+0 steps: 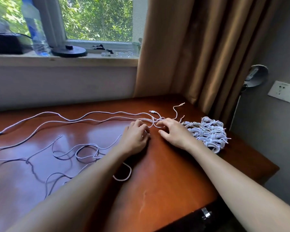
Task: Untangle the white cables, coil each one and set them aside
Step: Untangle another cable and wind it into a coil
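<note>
A good share of the job is looking done: a pile of coiled cables is lying at the right edge of the desk, close to its far right corner, each coil bound into a small bundle. What is left is sprawling over the left half. Several loose white cables are running in long waves from the left edge toward the far middle, and more slack is looping along the near left, partly hidden under the left forearm. I am judging that at least a few cables are waiting to be freed, coiled and added to the pile.

Both hands are working at the far middle of the desk, where the strands are meeting in a crossing. The right grip is curling its fingers onto that crossing, thumb set just below it, and seems to be plucking a loop. The left grip is sitting just beside it, on the left, fingers curled under with the tips hidden, so I cannot tell whether it is pinching a strand. Free plug ends are lying just beyond the crossing, toward the far edge.
</note>
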{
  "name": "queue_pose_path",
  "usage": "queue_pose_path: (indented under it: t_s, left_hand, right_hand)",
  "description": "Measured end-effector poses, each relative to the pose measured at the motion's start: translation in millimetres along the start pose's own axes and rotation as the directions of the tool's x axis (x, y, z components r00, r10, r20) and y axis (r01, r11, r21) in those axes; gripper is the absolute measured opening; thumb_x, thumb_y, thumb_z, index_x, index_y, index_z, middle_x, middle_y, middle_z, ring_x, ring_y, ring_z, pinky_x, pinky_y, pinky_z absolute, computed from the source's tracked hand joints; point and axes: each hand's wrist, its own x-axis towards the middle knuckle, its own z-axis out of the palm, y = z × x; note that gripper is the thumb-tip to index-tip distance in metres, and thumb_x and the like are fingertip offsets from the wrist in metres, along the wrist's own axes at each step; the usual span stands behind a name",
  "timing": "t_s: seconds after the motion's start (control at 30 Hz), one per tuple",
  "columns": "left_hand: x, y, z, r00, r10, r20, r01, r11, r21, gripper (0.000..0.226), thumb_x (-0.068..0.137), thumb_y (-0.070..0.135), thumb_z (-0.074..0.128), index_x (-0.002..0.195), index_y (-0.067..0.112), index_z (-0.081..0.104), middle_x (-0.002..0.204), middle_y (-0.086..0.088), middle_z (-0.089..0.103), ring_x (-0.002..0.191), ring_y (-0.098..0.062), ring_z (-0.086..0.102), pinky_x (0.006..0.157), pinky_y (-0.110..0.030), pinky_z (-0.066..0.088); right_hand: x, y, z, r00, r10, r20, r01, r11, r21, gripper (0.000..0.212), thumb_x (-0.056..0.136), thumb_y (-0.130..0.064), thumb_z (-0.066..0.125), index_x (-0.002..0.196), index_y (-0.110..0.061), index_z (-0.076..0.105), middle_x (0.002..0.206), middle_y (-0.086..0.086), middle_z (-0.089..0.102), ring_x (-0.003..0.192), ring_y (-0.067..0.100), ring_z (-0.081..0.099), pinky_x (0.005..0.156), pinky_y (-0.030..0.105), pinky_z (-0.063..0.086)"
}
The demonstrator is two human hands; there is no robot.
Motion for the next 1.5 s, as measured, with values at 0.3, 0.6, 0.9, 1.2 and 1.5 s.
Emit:
queue_pose_path:
  t_s: [0.3,0.6,0.9,1.2,1.5]
  left_hand:
    - [20,-25,1,0.999,-0.004,-0.034,0.005,0.999,0.047,0.018,0.097,0.024,0.050,0.111,0.017,0.060,0.121,-0.002,0.056,0.118,-0.025,0.048,0.096,-0.037,0.033]
    - [34,-46,-4,1.000,0.004,-0.027,-0.003,1.000,0.021,0.045,0.092,0.039,0.047,0.136,0.040,0.052,0.114,0.006,0.055,0.119,-0.018,0.045,0.103,-0.037,0.030]
    - [40,-53,-9,0.998,-0.044,-0.035,0.042,0.998,-0.052,0.013,0.091,0.043,0.066,0.098,0.035,0.074,0.098,0.004,0.051,0.108,-0.023,0.049,0.091,-0.038,0.040]
    - [26,-52,-64,0.962,-0.215,-0.170,0.133,0.908,-0.398,0.015,0.092,0.022,0.071,0.078,0.026,0.071,0.076,0.008,0.068,0.076,-0.019,0.063,0.072,-0.029,0.047]
    - [-16,-77,-110,0.932,-0.282,-0.226,0.201,0.925,-0.322,0.008,0.092,0.030,0.072,0.093,0.024,0.076,0.086,0.009,0.075,0.082,-0.009,0.070,0.078,-0.034,0.057]
  right_hand:
    - [20,-3,14,0.998,0.048,-0.036,-0.046,0.997,0.057,0.065,0.095,-0.027,0.060,0.153,-0.037,0.033,0.111,-0.010,0.066,0.107,0.017,0.056,0.093,0.036,0.047]
    - [51,-8,19,0.998,0.009,-0.061,-0.010,1.000,-0.020,0.041,0.101,-0.036,0.053,0.141,-0.038,0.052,0.126,-0.004,0.065,0.121,0.022,0.058,0.094,0.040,0.050]
    - [57,-22,18,0.979,-0.028,-0.200,0.046,0.995,0.087,0.008,0.095,-0.034,0.065,0.100,-0.027,0.062,0.094,-0.008,0.060,0.091,0.021,0.064,0.077,0.040,0.051]
    - [54,-55,11,0.984,0.001,-0.179,0.074,0.909,0.410,0.006,0.097,-0.013,0.064,0.101,-0.015,0.060,0.084,0.001,0.072,0.074,0.013,0.071,0.077,0.040,0.059]
    - [52,-113,19,0.995,0.019,-0.100,0.055,0.721,0.691,0.007,0.095,-0.006,0.068,0.098,-0.008,0.062,0.072,0.000,0.074,0.061,0.011,0.069,0.055,0.030,0.057]
